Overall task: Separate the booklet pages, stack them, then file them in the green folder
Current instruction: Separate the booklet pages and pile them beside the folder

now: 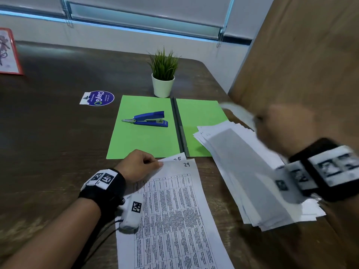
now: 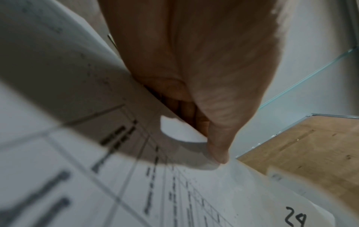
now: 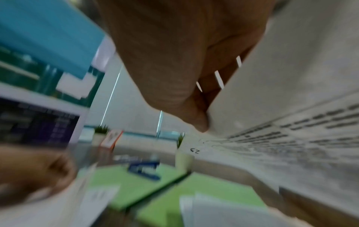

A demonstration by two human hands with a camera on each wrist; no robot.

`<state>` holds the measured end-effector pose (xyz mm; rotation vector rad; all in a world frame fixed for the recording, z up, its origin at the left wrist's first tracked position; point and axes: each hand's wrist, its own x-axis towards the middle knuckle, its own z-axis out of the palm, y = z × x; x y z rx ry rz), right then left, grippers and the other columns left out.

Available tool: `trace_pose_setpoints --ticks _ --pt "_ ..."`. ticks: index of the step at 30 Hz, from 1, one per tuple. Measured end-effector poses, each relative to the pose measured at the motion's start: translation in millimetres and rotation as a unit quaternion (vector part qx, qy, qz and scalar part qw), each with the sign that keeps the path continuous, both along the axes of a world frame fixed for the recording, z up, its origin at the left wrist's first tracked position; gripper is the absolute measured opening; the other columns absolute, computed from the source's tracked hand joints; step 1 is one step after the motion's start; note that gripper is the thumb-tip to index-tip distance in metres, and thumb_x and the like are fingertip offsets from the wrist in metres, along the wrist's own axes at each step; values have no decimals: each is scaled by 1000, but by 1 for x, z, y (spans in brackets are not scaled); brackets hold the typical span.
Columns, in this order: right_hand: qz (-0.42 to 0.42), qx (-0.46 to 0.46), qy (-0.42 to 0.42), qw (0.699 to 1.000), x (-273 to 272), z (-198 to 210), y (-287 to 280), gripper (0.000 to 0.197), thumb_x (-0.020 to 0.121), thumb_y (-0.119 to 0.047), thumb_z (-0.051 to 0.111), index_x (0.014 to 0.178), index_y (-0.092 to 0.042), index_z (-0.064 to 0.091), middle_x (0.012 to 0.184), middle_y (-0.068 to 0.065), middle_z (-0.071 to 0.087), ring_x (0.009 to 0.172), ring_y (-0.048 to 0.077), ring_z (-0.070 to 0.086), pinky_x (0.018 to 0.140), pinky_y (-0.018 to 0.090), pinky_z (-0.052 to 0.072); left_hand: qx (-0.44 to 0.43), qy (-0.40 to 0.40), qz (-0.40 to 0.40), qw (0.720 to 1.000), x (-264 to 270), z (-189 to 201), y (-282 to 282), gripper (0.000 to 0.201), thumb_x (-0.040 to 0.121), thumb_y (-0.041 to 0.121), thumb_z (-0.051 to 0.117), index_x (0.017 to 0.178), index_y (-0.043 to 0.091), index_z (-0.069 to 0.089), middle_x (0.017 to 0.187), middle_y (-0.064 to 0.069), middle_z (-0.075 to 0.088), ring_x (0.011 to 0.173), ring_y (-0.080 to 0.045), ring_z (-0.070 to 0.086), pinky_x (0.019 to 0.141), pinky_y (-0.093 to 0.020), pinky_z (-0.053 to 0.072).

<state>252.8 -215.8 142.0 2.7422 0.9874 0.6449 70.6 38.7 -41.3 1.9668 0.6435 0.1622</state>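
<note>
The booklet [image 1: 174, 210] lies near the table's front edge, its top printed page marked 24. My left hand [image 1: 158, 163] pinches that page's upper left corner between thumb [image 2: 217, 150] and fingers, so the corner [image 2: 180, 132] is lifted; a page marked 25 peeks out beyond it. At the right my blurred right hand [image 1: 279, 121] grips a loose page [image 1: 242, 167] above the untidy stack of separated pages [image 1: 219, 131]; in the right wrist view its thumb [image 3: 202, 122] presses on that page [image 3: 291, 107]. The green folder [image 1: 143, 140] lies open beyond the booklet, and the stack overlaps its right half.
A blue stapler [image 1: 149, 119] sits on the folder's left half. Behind the folder stands a small potted plant [image 1: 163, 74], with a round sticker [image 1: 98, 98] to its left. A wooden panel [image 1: 301, 55] rises at the right. A red-edged sheet [image 1: 7, 53] lies far left.
</note>
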Motion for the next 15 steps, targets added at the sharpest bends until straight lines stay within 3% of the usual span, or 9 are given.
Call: trace_pose_setpoints --ticks 1,3,5,8,12,15 --pt "7 -44 20 999 -8 -21 6 14 86 -15 56 82 -13 69 62 1 50 61 30 52 54 25 30 3 1 1 1000 0 0 0 27 91 38 72 74 18 79 71 -2 74 60 -7 58 60 -25 48" --pt "20 -124 67 990 -11 -62 15 19 87 -14 53 95 -14 70 87 4 68 82 31 66 63 28 40 -6 -1 5 1000 -2 0 -1 26 91 36 73 73 19 79 74 -6 75 61 -8 59 60 -25 49" --pt "16 -214 106 971 -12 -92 20 17 93 -16 48 98 -18 65 106 2 68 99 25 66 69 28 38 -1 2 3 1000 -2 1 -1 26 91 37 72 73 19 78 74 -5 75 63 -9 60 63 -28 50" --pt "15 -248 130 960 -11 -117 28 13 95 -16 48 89 -23 57 111 1 67 102 23 65 70 26 36 17 9 -5 1000 -1 2 1 27 91 39 72 75 19 78 72 1 74 65 -9 61 66 -28 51" --pt "-9 -229 127 965 5 -120 40 20 94 -19 50 109 -19 62 112 2 66 103 25 65 76 29 45 21 16 -12 1000 0 2 2 25 91 39 72 78 19 79 77 1 76 75 -15 68 73 -31 55" --pt "-29 -202 137 969 17 -113 51 21 93 -20 51 111 -16 61 112 4 66 104 26 65 81 32 49 15 19 -9 1000 -1 3 1 25 91 39 72 80 19 79 80 0 77 84 -22 72 77 -36 57"
